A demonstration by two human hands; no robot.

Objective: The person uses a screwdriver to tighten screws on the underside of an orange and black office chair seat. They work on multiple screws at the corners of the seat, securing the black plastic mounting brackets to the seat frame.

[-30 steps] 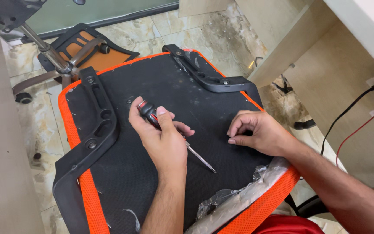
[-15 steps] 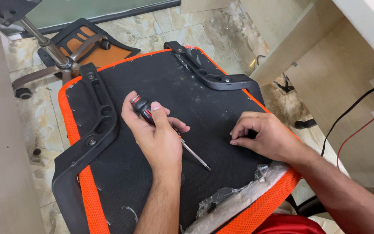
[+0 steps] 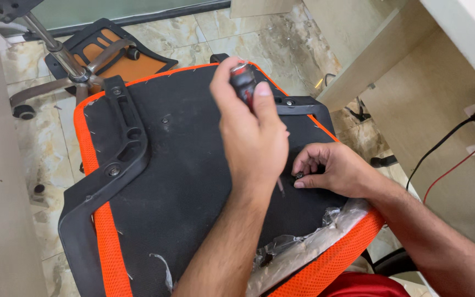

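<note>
An upturned chair seat with a black underside and an orange mesh rim lies below me. My left hand grips a screwdriver by its red and black handle, held nearly upright over the middle of the seat; only a short piece of the shaft shows below my wrist. My right hand rests on the seat's right side, and its fingertips pinch a small black screw against the fabric.
A black armrest bracket runs along the seat's left edge and another along the far right. A chair base with castors and an orange backrest lie on the tiled floor behind. Clear plastic wrap covers the near rim. Cables hang at right.
My left hand has lifted and swung the screwdriver from lying low across the seat to nearly upright. My right hand stays on the seat's right side, fingertips now pinched together.
</note>
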